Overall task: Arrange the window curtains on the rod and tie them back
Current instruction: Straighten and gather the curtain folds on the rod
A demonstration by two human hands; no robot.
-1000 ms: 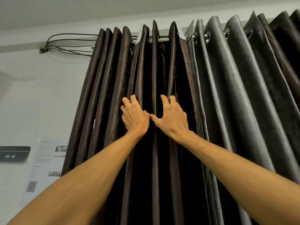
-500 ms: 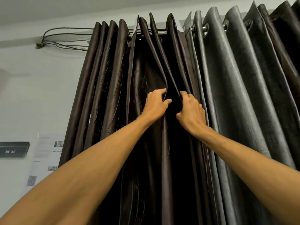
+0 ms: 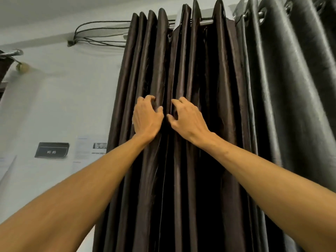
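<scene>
Head: left grip (image 3: 146, 122) and right grip (image 3: 189, 122) (fingers curled) pinch curtain (image 3: 225, 106) folds.

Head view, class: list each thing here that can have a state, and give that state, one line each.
brown curtain: on the rod, bunched in tight pleats, no tie-back seen.
grey curtain: on the rod, hanging in looser folds.
rod: up, carrying both curtains.
left hand: fingers curled round a brown pleat.
right hand: fingers curled on the neighbouring brown pleat.

Bare wall (image 3: 63, 106) left of brown curtain (image 3: 223, 106); grey curtain (image 3: 291, 88) crowds right side
</scene>
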